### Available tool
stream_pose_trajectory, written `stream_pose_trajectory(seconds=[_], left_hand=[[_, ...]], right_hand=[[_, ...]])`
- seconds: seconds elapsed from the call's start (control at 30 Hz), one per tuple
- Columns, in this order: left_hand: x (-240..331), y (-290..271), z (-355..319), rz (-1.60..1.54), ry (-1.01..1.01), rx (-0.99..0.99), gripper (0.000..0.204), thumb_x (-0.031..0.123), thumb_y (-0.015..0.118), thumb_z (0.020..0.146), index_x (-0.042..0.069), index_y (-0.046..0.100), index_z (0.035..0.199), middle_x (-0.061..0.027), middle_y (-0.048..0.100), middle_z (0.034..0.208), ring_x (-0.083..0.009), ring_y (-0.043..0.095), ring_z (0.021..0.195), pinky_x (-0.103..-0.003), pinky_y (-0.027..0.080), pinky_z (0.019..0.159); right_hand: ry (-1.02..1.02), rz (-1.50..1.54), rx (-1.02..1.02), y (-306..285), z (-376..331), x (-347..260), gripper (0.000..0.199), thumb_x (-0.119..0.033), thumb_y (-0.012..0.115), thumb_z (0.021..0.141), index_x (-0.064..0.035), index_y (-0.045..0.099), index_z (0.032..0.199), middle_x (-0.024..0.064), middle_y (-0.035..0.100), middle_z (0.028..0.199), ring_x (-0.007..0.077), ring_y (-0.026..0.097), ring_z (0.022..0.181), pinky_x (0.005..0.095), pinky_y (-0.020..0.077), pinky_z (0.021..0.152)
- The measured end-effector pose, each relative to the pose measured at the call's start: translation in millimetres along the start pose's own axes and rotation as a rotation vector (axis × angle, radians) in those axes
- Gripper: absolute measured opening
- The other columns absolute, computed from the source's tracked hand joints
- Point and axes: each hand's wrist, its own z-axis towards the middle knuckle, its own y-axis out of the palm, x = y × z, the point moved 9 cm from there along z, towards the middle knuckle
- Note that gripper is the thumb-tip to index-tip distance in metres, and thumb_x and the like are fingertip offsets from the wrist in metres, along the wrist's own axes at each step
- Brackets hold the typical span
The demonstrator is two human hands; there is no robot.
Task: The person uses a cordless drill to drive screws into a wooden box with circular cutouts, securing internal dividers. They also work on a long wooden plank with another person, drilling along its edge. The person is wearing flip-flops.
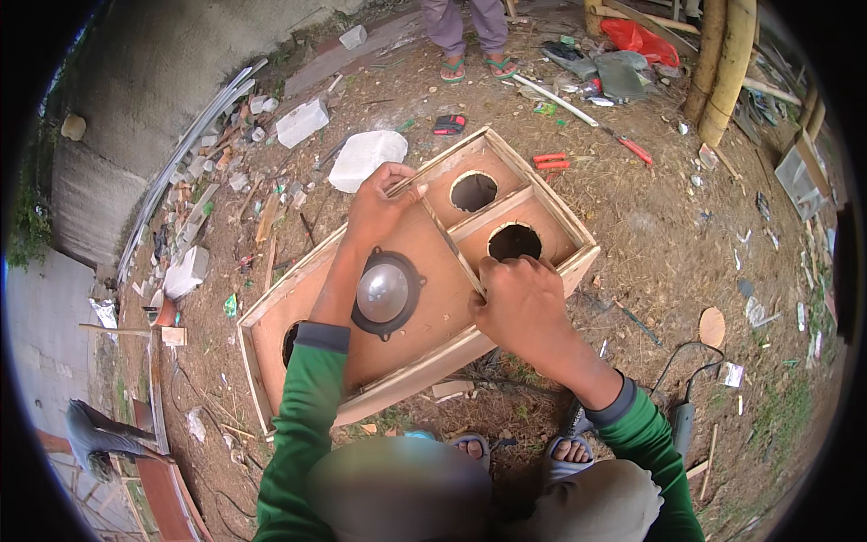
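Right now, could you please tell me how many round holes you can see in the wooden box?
3: two open holes in the divided right end of the wooden box, and one at the left end, half hidden by the left sleeve. More may be hidden.

No labels, signs or screens show; the only package-like things are a crumpled red plastic bag [638, 38] at the top right and white foam blocks [302, 122] at the upper left.
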Motion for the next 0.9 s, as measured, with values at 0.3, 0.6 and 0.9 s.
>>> stream_pose_trajectory(seconds=[0.3, 0.6, 0.9], left_hand=[[2, 1, 0, -0.008, 0.061, -0.008, 0.030, 0.028, 0.089, 0.093, 0.009, 0.075, 0.111, -0.0059, 0.079, 0.117, -0.0188, 0.072, 0.121, -0.035, 0.050, 0.107], [-2, 0, 1, 0.055, -0.008, 0.009, 0.033, 0.029, 0.090, 0.093, 0.008, 0.075, 0.114, -0.0090, 0.079, 0.121, -0.0228, 0.071, 0.126, -0.037, 0.050, 0.111], [-5, 1, 2, -0.069, -0.002, -0.024, 0.030, 0.025, 0.089, 0.094, 0.007, 0.075, 0.114, -0.0069, 0.078, 0.119, -0.0199, 0.069, 0.121, -0.037, 0.049, 0.110]], right_hand=[[-0.074, 0.296, 0.458, -81, -40, 31, 0.012, -0.011, 0.073, 0.099, 0.0011, 0.074, 0.099, 0.0172, 0.075, 0.096, 0.0368, 0.068, 0.093, 0.0490, 0.0524, 0.087], [0.210, 0.224, 0.454, -36, -166, 98, 0.008, 0.002, 0.074, 0.093, -0.0008, 0.072, 0.100, 0.0153, 0.071, 0.095, 0.0356, 0.065, 0.089, 0.0449, 0.0516, 0.082], [0.472, -0.013, 0.195, 28, -310, 164, 0.029, 0.004, 0.066, 0.084, -0.0024, 0.066, 0.112, 0.0189, 0.065, 0.102, 0.0418, 0.061, 0.098, 0.0518, 0.0480, 0.090]])
